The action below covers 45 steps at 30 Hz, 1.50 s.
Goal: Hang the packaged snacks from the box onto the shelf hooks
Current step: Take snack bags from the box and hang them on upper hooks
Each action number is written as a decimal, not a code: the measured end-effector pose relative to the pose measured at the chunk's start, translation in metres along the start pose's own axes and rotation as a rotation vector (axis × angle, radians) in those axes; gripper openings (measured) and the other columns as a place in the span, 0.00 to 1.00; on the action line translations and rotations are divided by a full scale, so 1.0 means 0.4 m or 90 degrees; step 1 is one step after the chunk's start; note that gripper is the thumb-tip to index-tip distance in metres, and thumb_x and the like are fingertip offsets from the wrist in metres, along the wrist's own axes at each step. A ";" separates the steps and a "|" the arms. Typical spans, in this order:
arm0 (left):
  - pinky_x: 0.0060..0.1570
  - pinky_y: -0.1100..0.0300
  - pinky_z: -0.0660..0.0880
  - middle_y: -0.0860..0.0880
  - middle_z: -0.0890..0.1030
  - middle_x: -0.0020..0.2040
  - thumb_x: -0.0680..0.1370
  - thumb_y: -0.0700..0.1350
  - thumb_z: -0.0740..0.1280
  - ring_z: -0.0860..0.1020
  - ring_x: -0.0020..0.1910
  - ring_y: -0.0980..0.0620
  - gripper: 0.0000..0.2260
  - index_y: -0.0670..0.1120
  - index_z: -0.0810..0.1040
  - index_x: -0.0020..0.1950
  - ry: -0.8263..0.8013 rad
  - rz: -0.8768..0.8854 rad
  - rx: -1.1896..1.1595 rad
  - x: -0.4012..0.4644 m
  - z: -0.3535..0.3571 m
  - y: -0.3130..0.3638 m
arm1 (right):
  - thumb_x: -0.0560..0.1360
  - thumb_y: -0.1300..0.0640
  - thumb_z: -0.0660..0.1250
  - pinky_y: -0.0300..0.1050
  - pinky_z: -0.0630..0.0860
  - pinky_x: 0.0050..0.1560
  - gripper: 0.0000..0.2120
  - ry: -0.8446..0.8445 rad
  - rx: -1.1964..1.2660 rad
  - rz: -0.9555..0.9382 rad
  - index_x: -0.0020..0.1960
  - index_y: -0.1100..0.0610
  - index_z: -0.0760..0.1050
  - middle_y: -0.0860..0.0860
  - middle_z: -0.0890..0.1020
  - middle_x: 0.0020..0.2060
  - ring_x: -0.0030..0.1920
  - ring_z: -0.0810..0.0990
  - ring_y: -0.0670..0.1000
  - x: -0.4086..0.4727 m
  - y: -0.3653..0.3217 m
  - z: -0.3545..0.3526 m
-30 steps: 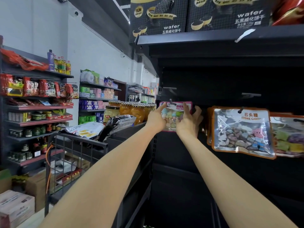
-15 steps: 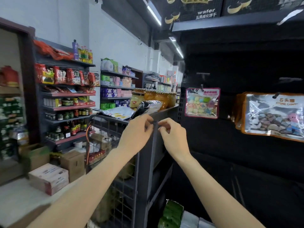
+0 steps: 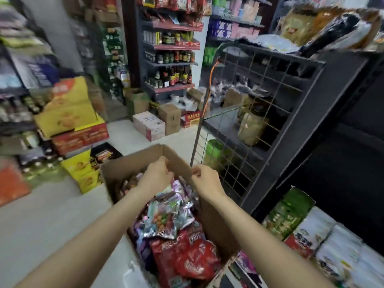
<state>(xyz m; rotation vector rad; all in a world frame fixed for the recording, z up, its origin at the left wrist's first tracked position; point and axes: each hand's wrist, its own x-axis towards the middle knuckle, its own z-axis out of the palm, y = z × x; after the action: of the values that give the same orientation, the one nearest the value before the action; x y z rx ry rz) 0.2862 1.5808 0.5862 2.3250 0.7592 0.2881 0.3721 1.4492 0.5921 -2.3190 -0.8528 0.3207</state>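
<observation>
Snacks point(image 3: 166, 217) fill an open cardboard box point(image 3: 216, 223) on the floor, low in the middle of the view: shiny clear packets of coloured sweets lie on top, and red packets point(image 3: 193, 260) sit nearer the camera. Far left, blurred store shelves carry dark bottles, and just right of them stands a stack of yellow and red cartons point(image 3: 70, 119) on the pale floor point(image 3: 41, 221). Next comes the left hand point(image 3: 156, 176) — it hangs over the far end of the box above the packets, fingers curled downward; whether it actually grips a packet I cannot tell, since the fingertips are hidden among the wrappers. Behind it, across the aisle, a red-edged shelf point(image 3: 172, 65) holds sauce bottles and jars, with small cartons point(image 3: 149, 125) on the floor below. The right hand point(image 3: 205, 180) hovers over the box's right wall, fingers curled loosely with thumb and forefinger close together, holding nothing that shows. Right of it rises a dark wire-grid rack point(image 3: 259, 113) with bagged goods behind the mesh and loose bags point(image 3: 332, 28) piled on its top. At the far right, green and white packs point(image 3: 311, 231) are stacked low against dark shelving — all of it soft with motion blur.
</observation>
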 end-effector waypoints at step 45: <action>0.36 0.66 0.73 0.56 0.79 0.40 0.73 0.49 0.72 0.77 0.38 0.58 0.14 0.47 0.79 0.57 0.138 0.224 -0.318 -0.093 -0.186 0.365 | 0.79 0.58 0.63 0.54 0.82 0.42 0.07 0.363 0.489 -0.035 0.44 0.53 0.77 0.52 0.83 0.38 0.37 0.82 0.51 -0.190 -0.085 -0.417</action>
<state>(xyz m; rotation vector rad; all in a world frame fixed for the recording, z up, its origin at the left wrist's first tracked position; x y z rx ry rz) 0.2922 1.5092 0.7381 1.9494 0.3160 0.8006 0.3681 1.3390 0.7423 -1.5354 -0.3982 -0.0498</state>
